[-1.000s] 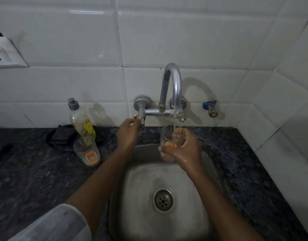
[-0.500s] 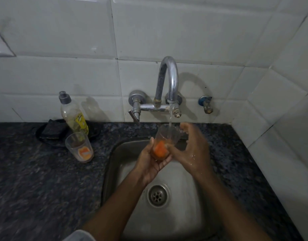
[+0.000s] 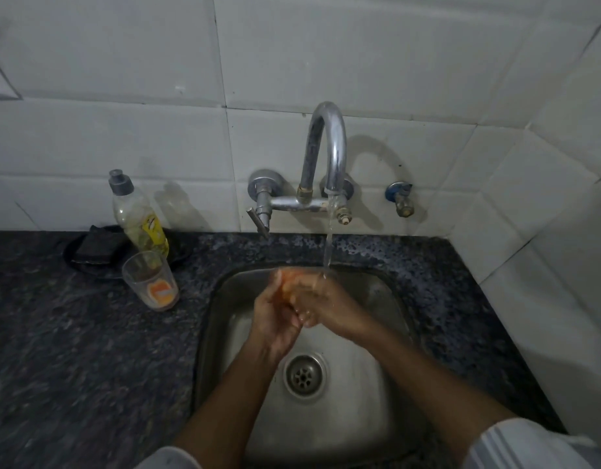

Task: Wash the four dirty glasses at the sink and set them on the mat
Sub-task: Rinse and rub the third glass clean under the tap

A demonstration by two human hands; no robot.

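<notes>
Clear glass, tinged orange and blurred, shows between both hands over the stainless steel sink (image 3: 387, 384): this small drinking glass with an orange patch (image 3: 287, 288) is held just left of the thin stream of water (image 3: 328, 245) that falls from the curved chrome tap (image 3: 328, 147). On the left hand (image 3: 275, 319) the fingers are curled round the glass from below, and on the right hand (image 3: 326, 304) they are wrapped over it from the other side; both look wet. A second clear tumbler with orange residue at its bottom (image 3: 152, 280) stands untouched on the dark speckled stone table (image 3: 72, 367), just in front of a clear soap bottle with a grey cap and yellow label (image 3: 136, 214). By my reading, one glass is mid-rinse and at least one more awaits washing. No mat or finished glasses are in view, so the count done cannot be told.
</notes>
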